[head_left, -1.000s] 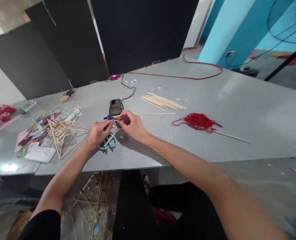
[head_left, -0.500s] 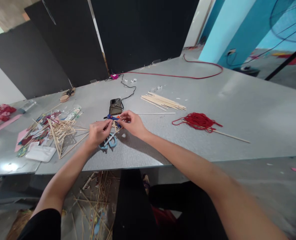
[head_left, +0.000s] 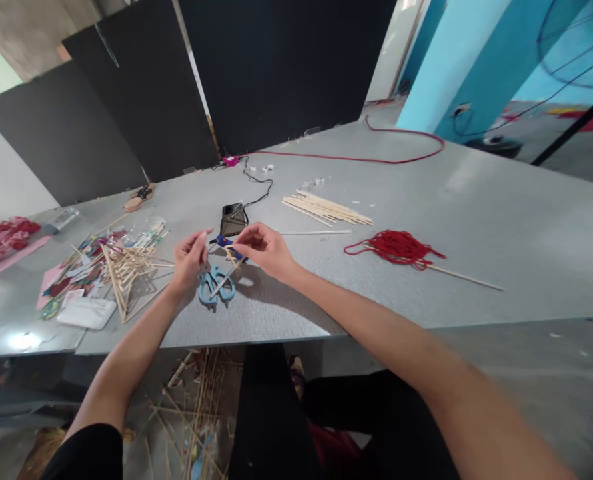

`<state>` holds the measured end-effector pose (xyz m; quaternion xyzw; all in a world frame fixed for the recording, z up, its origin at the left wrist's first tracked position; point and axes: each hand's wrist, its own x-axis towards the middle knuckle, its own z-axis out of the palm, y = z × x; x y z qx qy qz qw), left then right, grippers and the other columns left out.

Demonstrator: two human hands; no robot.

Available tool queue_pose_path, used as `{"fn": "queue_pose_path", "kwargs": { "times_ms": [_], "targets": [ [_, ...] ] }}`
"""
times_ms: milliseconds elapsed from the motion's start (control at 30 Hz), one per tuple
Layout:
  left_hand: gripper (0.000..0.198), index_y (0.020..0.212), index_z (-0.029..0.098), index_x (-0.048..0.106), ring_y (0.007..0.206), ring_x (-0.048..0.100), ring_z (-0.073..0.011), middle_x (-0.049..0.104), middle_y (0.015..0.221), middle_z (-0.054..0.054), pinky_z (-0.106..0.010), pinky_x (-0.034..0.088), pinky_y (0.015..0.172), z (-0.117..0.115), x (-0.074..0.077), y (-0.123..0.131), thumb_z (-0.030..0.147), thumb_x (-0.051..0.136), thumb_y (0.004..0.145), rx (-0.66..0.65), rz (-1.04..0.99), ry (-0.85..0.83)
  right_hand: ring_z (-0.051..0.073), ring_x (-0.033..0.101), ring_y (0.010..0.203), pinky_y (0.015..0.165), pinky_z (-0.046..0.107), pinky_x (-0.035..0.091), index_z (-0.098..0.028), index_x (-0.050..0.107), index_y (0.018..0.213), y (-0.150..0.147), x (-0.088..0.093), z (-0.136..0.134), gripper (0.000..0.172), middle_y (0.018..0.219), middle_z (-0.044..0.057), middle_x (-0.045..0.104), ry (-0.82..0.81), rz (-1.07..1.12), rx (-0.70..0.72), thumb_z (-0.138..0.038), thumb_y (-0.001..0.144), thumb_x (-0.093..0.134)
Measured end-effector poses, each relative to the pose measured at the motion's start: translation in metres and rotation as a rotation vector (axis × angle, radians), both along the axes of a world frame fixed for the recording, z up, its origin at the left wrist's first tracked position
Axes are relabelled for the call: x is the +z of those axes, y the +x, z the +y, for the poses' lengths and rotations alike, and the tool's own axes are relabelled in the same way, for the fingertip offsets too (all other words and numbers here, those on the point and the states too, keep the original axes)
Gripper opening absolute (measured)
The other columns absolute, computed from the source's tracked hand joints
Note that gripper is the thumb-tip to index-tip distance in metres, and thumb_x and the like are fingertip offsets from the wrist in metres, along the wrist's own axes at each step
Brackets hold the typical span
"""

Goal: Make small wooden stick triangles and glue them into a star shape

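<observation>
My right hand [head_left: 266,250] pinches a small frame of thin wooden sticks [head_left: 231,256] between thumb and fingertips, above the table. To its left, my left hand [head_left: 189,259] is apart from the frame, fingers curled and thumb close to the index finger; whether anything small is between them cannot be made out. A blue glue gun [head_left: 223,241] lies just behind the frame, partly hidden by my right hand. Light blue scissors [head_left: 209,293] lie below and between my hands, with a pale strip crossing over their handles.
Behind my hands lies a phone [head_left: 233,219] by a black cable. Loose wooden sticks [head_left: 326,208] and red yarn [head_left: 396,248] on a stick are to the right. A triangular stick structure [head_left: 119,283], scraps and a white case [head_left: 87,313] sit left. The table's front edge is near.
My left hand has let go of the stick frame and drawn back to the left. My right hand keeps hold of the frame nearly in place. The scissors show more fully.
</observation>
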<state>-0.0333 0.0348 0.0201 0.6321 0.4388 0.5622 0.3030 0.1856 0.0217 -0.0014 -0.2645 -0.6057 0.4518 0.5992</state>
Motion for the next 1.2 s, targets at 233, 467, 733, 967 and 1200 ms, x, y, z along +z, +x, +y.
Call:
{"fn": "queue_pose_path", "kwargs": {
  "times_ms": [233, 467, 733, 967, 1200],
  "targets": [
    [0.043, 0.101, 0.017, 0.086, 0.041, 0.041, -0.0068, 0.054, 0.05, 0.005, -0.022, 0.032, 0.04, -0.019, -0.008, 0.016, 0.057, 0.085, 0.085, -0.146, 0.128, -0.006, 0.022, 0.073, 0.088, 0.084, 0.043, 0.062, -0.027, 0.062, 0.093, 0.001, 0.004, -0.002, 0.035, 0.095, 0.005, 0.077, 0.043, 0.015, -0.039, -0.054, 0.084, 0.083],
    [0.04, 0.091, 0.016, 0.083, 0.046, 0.047, -0.0094, 0.058, 0.054, 0.002, -0.024, 0.037, 0.048, -0.014, -0.009, 0.006, 0.053, 0.068, 0.1, -0.122, 0.402, 0.193, 0.021, 0.073, 0.088, 0.083, 0.04, 0.061, -0.026, 0.063, 0.093, 0.003, 0.002, -0.001, 0.026, 0.095, 0.005, 0.075, 0.076, -0.018, -0.022, -0.045, 0.087, 0.08],
    [0.031, 0.093, 0.019, 0.075, 0.057, 0.052, -0.0108, 0.065, 0.069, 0.001, -0.024, 0.041, 0.059, -0.01, -0.012, -0.001, 0.044, 0.06, 0.105, -0.081, 0.584, 0.366, 0.02, 0.072, 0.087, 0.079, 0.038, 0.059, -0.024, 0.063, 0.095, 0.005, 0.001, 0.002, 0.027, 0.095, 0.005, 0.076, 0.093, -0.025, 0.038, -0.042, 0.087, 0.081],
    [0.034, 0.087, 0.02, 0.07, 0.057, 0.047, -0.0107, 0.056, 0.067, 0.002, -0.024, 0.037, 0.055, -0.005, -0.009, 0.0, 0.047, 0.061, 0.105, 0.139, 0.293, 0.277, 0.018, 0.07, 0.083, 0.079, 0.038, 0.058, -0.025, 0.064, 0.096, 0.005, -0.001, 0.003, 0.028, 0.095, 0.004, 0.075, 0.063, -0.019, 0.045, -0.044, 0.086, 0.082],
    [0.045, 0.102, 0.018, 0.081, 0.045, 0.042, -0.0077, 0.061, 0.06, 0.001, -0.023, 0.032, 0.045, -0.002, 0.005, 0.004, 0.061, 0.075, 0.092, 0.05, 0.013, -0.01, 0.017, 0.067, 0.08, 0.073, 0.036, 0.056, -0.024, 0.063, 0.098, 0.005, 0.0, 0.005, 0.029, 0.093, 0.004, 0.075, 0.029, -0.023, 0.025, -0.043, 0.087, 0.081]
  ]
}}
